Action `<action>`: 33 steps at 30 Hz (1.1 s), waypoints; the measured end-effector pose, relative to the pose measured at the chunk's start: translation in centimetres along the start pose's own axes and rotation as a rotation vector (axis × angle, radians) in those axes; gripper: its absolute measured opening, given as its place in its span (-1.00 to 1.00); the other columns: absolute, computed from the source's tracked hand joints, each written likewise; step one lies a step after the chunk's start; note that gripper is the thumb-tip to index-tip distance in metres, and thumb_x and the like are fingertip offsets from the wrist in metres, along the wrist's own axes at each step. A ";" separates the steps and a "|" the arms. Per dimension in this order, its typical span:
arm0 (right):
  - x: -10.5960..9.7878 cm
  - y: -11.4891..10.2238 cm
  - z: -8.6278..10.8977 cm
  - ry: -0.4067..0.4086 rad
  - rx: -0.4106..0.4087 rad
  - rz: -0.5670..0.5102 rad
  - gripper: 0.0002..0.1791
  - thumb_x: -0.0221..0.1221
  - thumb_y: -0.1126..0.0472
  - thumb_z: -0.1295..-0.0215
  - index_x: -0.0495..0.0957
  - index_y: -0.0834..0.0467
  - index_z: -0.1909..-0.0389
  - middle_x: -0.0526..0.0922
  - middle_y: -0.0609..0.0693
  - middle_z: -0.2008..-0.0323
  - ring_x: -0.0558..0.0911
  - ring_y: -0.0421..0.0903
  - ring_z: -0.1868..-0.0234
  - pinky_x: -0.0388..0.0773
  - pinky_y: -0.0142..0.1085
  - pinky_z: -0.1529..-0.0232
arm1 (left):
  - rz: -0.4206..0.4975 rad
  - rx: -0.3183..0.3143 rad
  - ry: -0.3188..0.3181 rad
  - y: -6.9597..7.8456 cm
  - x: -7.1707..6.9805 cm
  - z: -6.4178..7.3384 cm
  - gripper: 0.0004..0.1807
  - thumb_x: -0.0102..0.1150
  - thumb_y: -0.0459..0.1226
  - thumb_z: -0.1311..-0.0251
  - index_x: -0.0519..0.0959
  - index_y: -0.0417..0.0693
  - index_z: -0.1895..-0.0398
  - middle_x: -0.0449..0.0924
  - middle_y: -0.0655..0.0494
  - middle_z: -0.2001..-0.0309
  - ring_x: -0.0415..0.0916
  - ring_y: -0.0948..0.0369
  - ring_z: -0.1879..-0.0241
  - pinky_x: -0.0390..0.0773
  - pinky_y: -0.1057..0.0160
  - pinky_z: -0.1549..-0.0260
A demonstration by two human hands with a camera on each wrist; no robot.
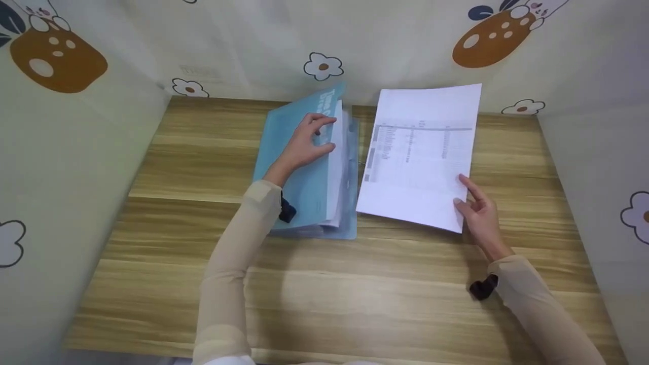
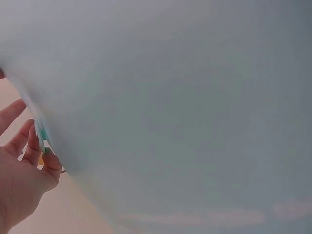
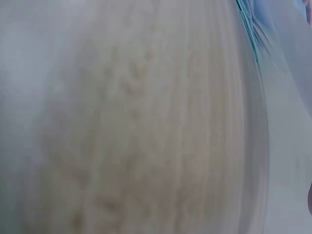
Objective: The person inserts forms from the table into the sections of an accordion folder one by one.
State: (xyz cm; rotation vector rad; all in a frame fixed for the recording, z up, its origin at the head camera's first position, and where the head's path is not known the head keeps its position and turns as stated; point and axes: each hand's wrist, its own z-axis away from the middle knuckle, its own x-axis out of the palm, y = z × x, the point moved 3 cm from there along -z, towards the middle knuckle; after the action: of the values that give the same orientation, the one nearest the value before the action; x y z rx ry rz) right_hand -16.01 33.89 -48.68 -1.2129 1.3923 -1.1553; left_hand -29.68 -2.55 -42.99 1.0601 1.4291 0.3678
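Note:
A light blue document folder (image 1: 299, 167) lies on the table with its cover partly raised and white pages (image 1: 337, 167) showing along its right side. My left hand (image 1: 304, 144) is over the cover, thumb and fingers curved at its free edge. In the left wrist view, the fingertips of that hand (image 2: 29, 165) pinch the edge of the blue cover (image 2: 175, 122), which fills most of the picture. To the right, my right hand (image 1: 479, 213) grips a printed paper sheet (image 1: 416, 172) by its lower right edge, thumb on top. The sheet bears a faint table of text.
Both things are on a wood-grain table (image 1: 324, 299). Pale curtains with flowers (image 1: 323, 67) and brown fruit shapes (image 1: 58, 56) enclose the back and sides. The right wrist view mostly shows blurred wood grain (image 3: 146, 122).

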 end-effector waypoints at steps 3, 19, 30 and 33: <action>0.1 0.1 -0.1 0.015 -0.006 -0.007 -0.44 -0.02 0.52 -0.13 0.27 0.18 -0.20 0.16 0.08 -0.25 0.50 -0.18 0.59 0.46 -0.44 0.48 | -0.003 -0.001 -0.002 0.0 0.0 0.0 -0.46 0.16 -0.22 0.00 0.36 0.05 -0.15 0.20 0.11 -0.07 0.23 0.20 0.13 0.34 0.30 0.22; 1.5 0.1 -0.3 0.033 0.049 0.080 -0.43 -0.03 0.47 -0.18 0.23 0.11 -0.24 0.13 0.06 -0.26 0.56 -0.15 0.39 0.47 -0.41 0.35 | -0.012 -0.014 -0.005 0.0 0.0 0.1 -0.45 0.16 -0.21 0.01 0.36 0.05 -0.15 0.19 0.10 -0.09 0.23 0.20 0.12 0.33 0.31 0.22; 2.1 0.6 -0.4 0.042 0.061 0.146 -0.44 -0.03 0.47 -0.18 0.24 0.13 -0.23 0.17 0.05 -0.25 0.55 -0.18 0.40 0.47 -0.42 0.35 | 0.000 -0.007 0.012 -0.1 0.1 0.1 -0.45 0.18 -0.21 0.02 0.36 0.08 -0.14 0.20 0.12 -0.07 0.23 0.23 0.12 0.35 0.33 0.24; 2.3 0.7 -0.2 0.040 0.074 0.136 -0.44 -0.02 0.48 -0.17 0.23 0.16 -0.23 0.15 0.06 -0.25 0.53 -0.21 0.46 0.46 -0.43 0.36 | -0.002 -0.013 0.008 -0.1 0.2 0.1 -0.44 0.18 -0.20 0.03 0.36 0.09 -0.14 0.20 0.13 -0.08 0.22 0.24 0.11 0.35 0.35 0.24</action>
State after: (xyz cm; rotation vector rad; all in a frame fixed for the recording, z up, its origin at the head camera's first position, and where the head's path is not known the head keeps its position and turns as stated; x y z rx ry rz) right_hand -16.51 31.66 -49.46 -1.0326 1.4268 -1.1311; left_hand -29.58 -2.51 -43.20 1.0477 1.4332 0.3803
